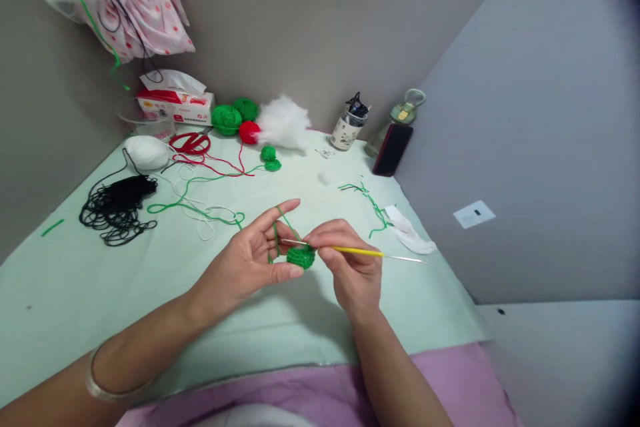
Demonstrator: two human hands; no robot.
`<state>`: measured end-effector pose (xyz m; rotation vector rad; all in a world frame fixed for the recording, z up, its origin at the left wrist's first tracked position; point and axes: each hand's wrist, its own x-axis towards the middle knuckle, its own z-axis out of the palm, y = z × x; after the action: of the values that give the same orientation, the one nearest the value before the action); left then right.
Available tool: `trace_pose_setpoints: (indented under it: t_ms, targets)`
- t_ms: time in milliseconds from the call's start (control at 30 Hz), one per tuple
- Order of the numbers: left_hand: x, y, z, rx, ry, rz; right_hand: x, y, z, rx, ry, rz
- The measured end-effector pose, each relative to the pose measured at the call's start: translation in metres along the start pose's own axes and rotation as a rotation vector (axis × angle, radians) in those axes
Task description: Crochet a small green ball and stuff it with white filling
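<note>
Near the middle of the view, my left hand (255, 253) pinches a small round piece of green crochet (301, 257) between thumb and fingers. A strand of green yarn (287, 219) loops over its raised index finger. My right hand (353, 263) grips a crochet hook (357, 251) by its yellow handle, with one metal end pointing right. The hook's other metal end reaches left to the top of the crochet piece, by the yarn. Exactly how the tip sits in the stitches is too small to tell.
Tangled black yarn (120, 203), a white yarn ball (147, 153), red scissors (190, 143) and green balls (227, 120) lie left and behind. White stuffing (283, 121), a pen cup (349, 130), a phone (393, 149) and a bottle (400, 113) stand at the back. Yarn scraps (375, 207) lie right.
</note>
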<state>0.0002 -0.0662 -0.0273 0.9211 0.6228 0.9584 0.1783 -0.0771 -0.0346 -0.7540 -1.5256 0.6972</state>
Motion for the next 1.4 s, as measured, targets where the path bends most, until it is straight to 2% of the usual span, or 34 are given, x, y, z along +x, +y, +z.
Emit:
trace_pose_setpoints:
  t_ms: [267, 633, 800, 1000, 1167, 1400]
  targets:
    - [-0.002, 0.006, -0.005, 0.161, -0.023, 0.054, -0.001, 0.007, -0.002, 0.104, -0.002, 0.073]
    - [-0.006, 0.013, -0.012, 0.377, -0.053, 0.037, 0.001, 0.005, -0.007, 0.264, -0.081, 0.116]
    - [-0.007, 0.015, -0.012, 0.461, -0.039, 0.050, 0.001, 0.005, -0.011, 0.234, -0.130, 0.117]
    - [-0.005, 0.017, -0.012, 0.519, -0.090, 0.036, 0.002, 0.004, -0.017, 0.270, -0.190, 0.159]
    - [-0.005, 0.022, -0.010, 0.585, -0.077, 0.033, 0.001, 0.006, -0.014, 0.297, -0.170, 0.187]
    - [-0.006, 0.020, -0.011, 0.645, -0.044, 0.075, -0.001, 0.005, -0.008, 0.273, -0.158, 0.152]
